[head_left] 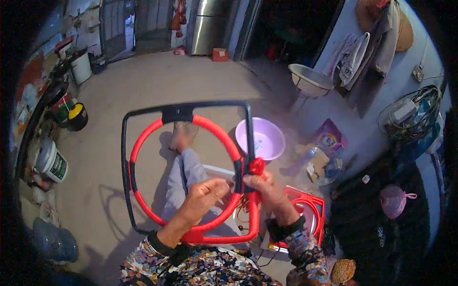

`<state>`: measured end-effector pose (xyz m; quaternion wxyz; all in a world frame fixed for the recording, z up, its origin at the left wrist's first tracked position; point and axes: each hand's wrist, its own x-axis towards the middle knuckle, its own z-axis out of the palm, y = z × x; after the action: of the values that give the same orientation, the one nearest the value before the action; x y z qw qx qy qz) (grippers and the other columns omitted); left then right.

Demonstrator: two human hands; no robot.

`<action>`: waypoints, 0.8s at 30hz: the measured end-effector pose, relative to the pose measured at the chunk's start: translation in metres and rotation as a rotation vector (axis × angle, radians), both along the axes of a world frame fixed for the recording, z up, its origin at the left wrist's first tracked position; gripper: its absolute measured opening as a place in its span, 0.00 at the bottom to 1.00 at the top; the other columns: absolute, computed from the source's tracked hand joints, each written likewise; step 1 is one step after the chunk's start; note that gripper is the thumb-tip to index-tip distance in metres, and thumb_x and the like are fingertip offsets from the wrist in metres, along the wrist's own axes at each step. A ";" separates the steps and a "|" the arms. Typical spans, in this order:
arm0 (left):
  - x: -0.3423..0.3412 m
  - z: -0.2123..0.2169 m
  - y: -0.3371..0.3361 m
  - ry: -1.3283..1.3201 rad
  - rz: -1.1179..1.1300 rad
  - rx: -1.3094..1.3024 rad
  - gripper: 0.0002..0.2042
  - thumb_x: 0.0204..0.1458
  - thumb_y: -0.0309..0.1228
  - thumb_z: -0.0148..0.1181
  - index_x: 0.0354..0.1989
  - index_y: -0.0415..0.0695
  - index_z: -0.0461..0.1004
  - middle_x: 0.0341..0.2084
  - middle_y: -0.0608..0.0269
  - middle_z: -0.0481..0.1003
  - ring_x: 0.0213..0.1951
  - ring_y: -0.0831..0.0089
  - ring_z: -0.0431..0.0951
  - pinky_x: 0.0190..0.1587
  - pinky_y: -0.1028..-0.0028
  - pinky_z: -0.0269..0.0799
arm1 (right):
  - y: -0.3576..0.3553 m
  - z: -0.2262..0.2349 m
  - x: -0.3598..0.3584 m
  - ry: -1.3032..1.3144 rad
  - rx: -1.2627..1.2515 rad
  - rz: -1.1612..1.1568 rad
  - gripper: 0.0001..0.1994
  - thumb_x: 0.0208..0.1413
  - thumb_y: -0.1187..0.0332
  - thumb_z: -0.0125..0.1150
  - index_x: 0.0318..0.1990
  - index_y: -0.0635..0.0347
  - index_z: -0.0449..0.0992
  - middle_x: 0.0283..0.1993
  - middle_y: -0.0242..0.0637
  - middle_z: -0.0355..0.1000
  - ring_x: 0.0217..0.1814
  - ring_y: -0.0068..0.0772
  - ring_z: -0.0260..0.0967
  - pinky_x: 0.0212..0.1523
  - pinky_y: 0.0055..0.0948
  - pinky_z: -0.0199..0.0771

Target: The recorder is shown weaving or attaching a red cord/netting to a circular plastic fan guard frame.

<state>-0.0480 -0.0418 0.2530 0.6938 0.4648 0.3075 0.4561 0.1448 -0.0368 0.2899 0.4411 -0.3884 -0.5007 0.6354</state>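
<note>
A black rectangular frame [125, 162] with a round ring [135, 152] inside it is held up in front of me. Red cord is wound around most of the ring and along the frame's lower right part; black sections show between. My right hand [271, 193] grips the frame's right side, thumb against the black joint, just below a small red bundle of cord [256, 166]. My left hand [206, 194] is closed in a pinch near the ring's right inner side; whatever its fingertips hold is too small to make out. Its forearm crosses the ring's lower edge.
Another red frame [320, 217] lies beside my right forearm. Past my outstretched leg [192, 164] stand a purple basin [273, 138] and a white basin on a stand [310, 81]. Buckets [51, 161] line the left wall; cables [412, 112] hang at right.
</note>
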 end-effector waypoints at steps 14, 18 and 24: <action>0.014 -0.094 0.008 -0.096 0.036 -0.276 0.14 0.51 0.34 0.55 0.40 0.34 0.73 0.32 0.59 0.76 0.34 0.73 0.76 0.40 0.74 0.70 | -0.022 -0.120 0.006 0.109 -0.429 0.005 0.14 0.54 0.58 0.57 0.40 0.59 0.72 0.20 0.21 0.60 0.18 0.13 0.53 0.17 0.18 0.53; 0.012 -0.097 0.016 -0.082 -0.068 -0.464 0.13 0.50 0.34 0.56 0.36 0.35 0.74 0.29 0.59 0.76 0.32 0.72 0.77 0.39 0.74 0.71 | -0.035 -0.142 0.026 0.015 -0.438 -0.143 0.14 0.55 0.58 0.57 0.39 0.61 0.73 0.16 0.19 0.52 0.15 0.13 0.45 0.16 0.18 0.47; 0.017 -0.123 0.026 -0.100 -0.089 -0.586 0.10 0.48 0.34 0.57 0.32 0.38 0.75 0.26 0.64 0.75 0.29 0.76 0.75 0.37 0.75 0.70 | -0.051 -0.147 0.023 -0.139 -0.431 -0.170 0.15 0.57 0.57 0.54 0.34 0.61 0.74 0.18 0.24 0.62 0.16 0.15 0.55 0.17 0.18 0.53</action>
<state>-0.0311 -0.0162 0.1298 0.8320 0.2345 0.3708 0.3395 0.1677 -0.0874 0.1432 0.3644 -0.5571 -0.3482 0.6600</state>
